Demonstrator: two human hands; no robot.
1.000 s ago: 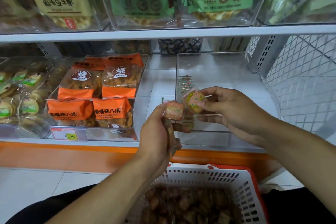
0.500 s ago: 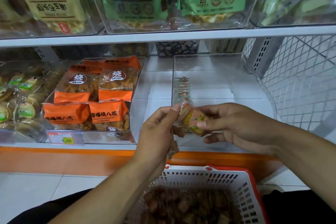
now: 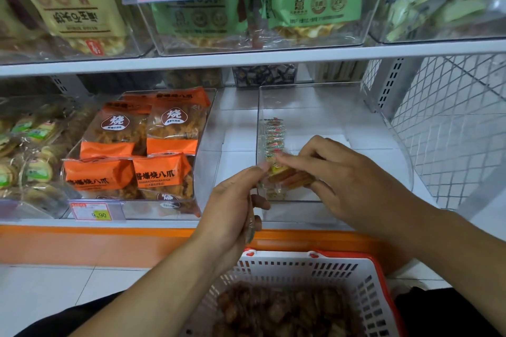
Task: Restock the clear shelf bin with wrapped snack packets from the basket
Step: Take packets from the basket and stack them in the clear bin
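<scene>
left hand (image 3: 232,205) pinches snack packets (image 3: 284,176) | right hand (image 3: 342,172) grips same packets | over clear bin (image 3: 315,107) front | basket (image 3: 342,276) below

Both hands met at the front left corner of the clear plastic shelf bin (image 3: 328,96). The right hand (image 3: 353,180) curled round a small stack of clear-wrapped orange-brown snack packets (image 3: 290,176), while the left hand (image 3: 232,200) pinched the packets' near edge with thumb and forefinger. Behind them a row of packets with red and green print (image 3: 273,137) stood on edge against the bin's left wall. Below, a white plastic basket with a red rim (image 3: 301,268) held brown wrapped snacks. Orange packs (image 3: 161,172) filled the neighbouring bin.
</scene>
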